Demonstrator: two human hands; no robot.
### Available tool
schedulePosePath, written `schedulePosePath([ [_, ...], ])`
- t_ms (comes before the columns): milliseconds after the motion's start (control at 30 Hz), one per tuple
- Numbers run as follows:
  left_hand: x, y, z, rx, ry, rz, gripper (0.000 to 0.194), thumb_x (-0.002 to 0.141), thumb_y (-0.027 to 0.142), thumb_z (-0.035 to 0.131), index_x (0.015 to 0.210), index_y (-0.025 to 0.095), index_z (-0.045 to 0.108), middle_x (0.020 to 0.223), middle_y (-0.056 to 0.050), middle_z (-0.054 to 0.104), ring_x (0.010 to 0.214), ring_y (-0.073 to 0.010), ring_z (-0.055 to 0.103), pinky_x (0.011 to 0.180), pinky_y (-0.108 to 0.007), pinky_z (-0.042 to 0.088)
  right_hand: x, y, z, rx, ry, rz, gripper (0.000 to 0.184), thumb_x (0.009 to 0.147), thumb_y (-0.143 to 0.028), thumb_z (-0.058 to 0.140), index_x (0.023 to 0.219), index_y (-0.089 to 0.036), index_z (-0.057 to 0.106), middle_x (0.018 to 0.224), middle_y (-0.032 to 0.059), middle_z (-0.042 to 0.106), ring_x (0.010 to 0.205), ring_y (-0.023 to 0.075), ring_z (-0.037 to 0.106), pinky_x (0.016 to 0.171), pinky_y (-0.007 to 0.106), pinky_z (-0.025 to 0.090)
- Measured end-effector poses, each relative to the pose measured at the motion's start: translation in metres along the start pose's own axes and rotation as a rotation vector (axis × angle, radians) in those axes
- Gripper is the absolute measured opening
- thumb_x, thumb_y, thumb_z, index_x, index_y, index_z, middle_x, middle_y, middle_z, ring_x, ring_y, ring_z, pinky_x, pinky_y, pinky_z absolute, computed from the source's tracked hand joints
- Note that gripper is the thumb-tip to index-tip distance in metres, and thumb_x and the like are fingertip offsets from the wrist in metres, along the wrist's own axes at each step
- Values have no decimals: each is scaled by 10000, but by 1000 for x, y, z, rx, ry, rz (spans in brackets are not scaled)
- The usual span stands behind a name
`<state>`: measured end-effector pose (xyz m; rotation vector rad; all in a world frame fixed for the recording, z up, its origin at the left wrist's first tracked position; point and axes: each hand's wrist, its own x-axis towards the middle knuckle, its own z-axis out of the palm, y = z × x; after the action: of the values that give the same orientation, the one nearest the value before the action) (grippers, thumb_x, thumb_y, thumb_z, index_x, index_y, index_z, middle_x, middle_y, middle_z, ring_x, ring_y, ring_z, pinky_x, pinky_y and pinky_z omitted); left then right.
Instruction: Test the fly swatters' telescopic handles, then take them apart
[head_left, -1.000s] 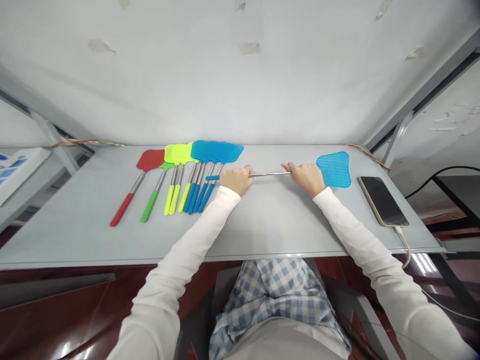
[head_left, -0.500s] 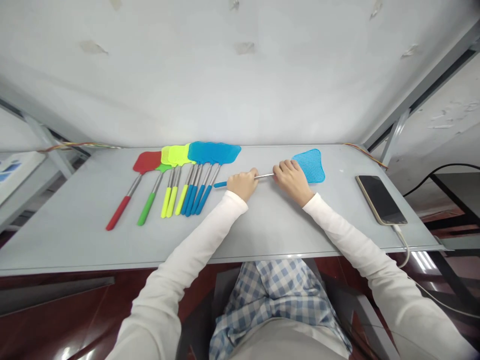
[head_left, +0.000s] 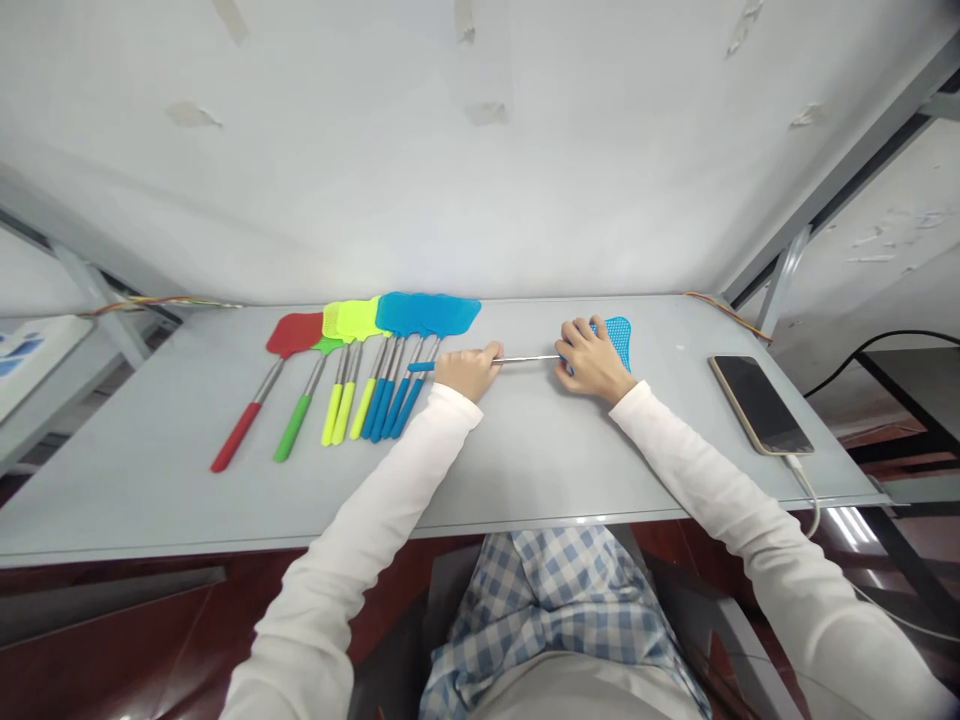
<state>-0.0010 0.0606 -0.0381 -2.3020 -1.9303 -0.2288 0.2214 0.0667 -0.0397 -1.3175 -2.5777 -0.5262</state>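
My left hand (head_left: 469, 373) is closed round the shaft end of a blue fly swatter (head_left: 529, 358), and its blue handle tip pokes out to the left. My right hand (head_left: 594, 362) grips the other end, with curled fingers over the neck and part of the mesh head. A bare stretch of metal shaft shows between the hands. To the left lie a red fly swatter (head_left: 238, 435), a green fly swatter (head_left: 294, 425), yellow fly swatters (head_left: 358, 318) and several blue fly swatters (head_left: 427, 314), their heads overlapping near the wall.
The swatters rest on a grey table (head_left: 525, 470). A phone (head_left: 761, 403) with a white charging cable (head_left: 808, 488) lies at the right. Behind stands a white wall (head_left: 480, 200) with tape scraps. Thin wires (head_left: 727, 315) run at the back corners.
My left hand has moved left, and more of the metal shaft shows between my hands. My right hand now covers more of the swatter's head, which sits slightly further left.
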Motion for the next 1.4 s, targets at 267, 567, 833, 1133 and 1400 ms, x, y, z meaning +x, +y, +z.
schedulePosePath([
  [267,2,-7,-1,-12,36,10,377,924,387,349,938,251,700,851,-121,729,804,-247,654,615,-306,279,3,-1,-5,22,-60,-110,333,914,-299,361,879,-136,649,875,125,634,905,243,492,850,370,309],
  [567,0,-12,-8,-50,65,-39,447,940,444,308,905,230,699,858,-132,724,801,-245,641,636,-304,291,-2,-1,-7,-22,55,46,327,867,-366,431,1013,-166,645,1188,167,564,1086,327,438,959,518,199],
  [833,-5,-9,-3,-81,48,27,417,921,441,350,822,238,700,813,-110,728,774,-240,641,650,-307,317,0,-9,-23,82,-247,-85,349,857,-311,409,771,-142,701,764,113,664,823,229,517,667,345,259],
  [1133,-6,-3,-5,-76,7,44,316,882,334,414,885,268,723,815,-100,734,767,-230,654,628,-303,309,8,-23,-26,69,-247,-84,377,861,-304,401,746,-146,723,731,115,692,774,225,547,643,348,240],
  [1400,-13,14,-8,-32,-72,71,333,907,310,395,941,257,722,819,-110,732,775,-254,675,598,-305,297,10,-28,-25,49,-253,-101,387,865,-292,395,758,-125,727,716,121,692,783,227,555,659,349,240],
])
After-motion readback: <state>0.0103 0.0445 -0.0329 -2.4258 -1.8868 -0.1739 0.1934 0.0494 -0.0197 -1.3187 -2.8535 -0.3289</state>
